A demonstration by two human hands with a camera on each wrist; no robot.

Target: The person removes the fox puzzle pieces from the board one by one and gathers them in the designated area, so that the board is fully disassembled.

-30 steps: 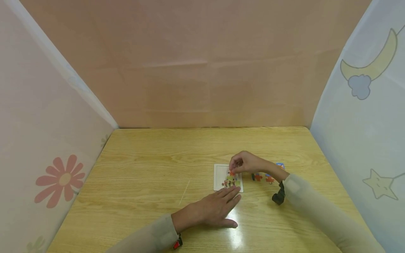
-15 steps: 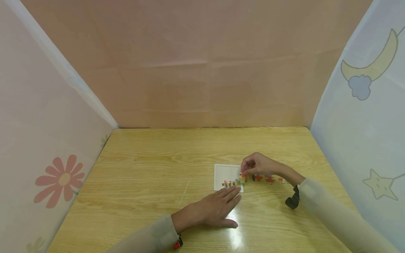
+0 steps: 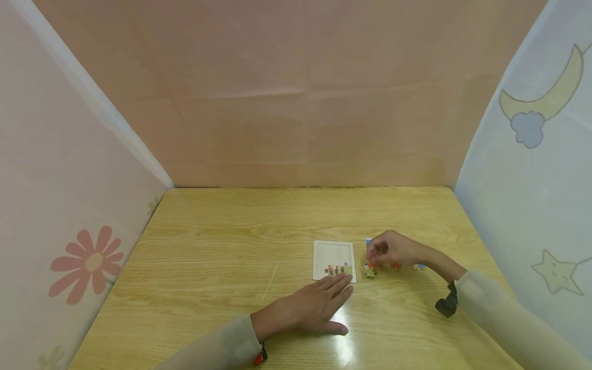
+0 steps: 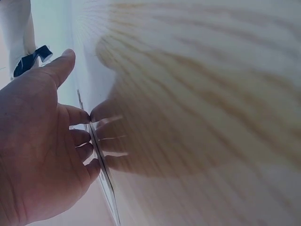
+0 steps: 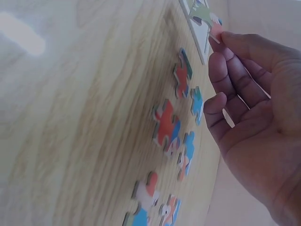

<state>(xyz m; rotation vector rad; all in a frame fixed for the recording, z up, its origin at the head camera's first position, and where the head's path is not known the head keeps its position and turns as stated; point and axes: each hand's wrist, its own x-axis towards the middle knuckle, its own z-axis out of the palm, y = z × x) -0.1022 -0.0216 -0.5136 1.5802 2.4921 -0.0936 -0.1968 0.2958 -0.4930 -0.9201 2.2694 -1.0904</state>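
My left hand (image 3: 319,306) lies with straight fingers over the near edge of a white puzzle tray (image 3: 321,246). In the left wrist view, the fingertips (image 4: 94,167) touch the tray's rim. Joined puzzle pieces (image 3: 339,269) sit along the near side of the tray, partly covered by those fingers. Right of the tray, my right hand (image 3: 393,249) pinches a green and red puzzle piece (image 5: 202,14) between thumb and index finger. That piece is tilted, and seems held just above the table.
Several loose puzzle pieces, among them a red and blue puzzle piece (image 5: 165,123), lie on the wooden table (image 3: 222,236) under and beyond the right hand. A pink fabric wall (image 3: 296,118) stands behind, with light printed walls on both sides.
My right hand has moved right, from above the tray to the table beside it, carrying the green and red puzzle piece. The left hand has stayed in place.
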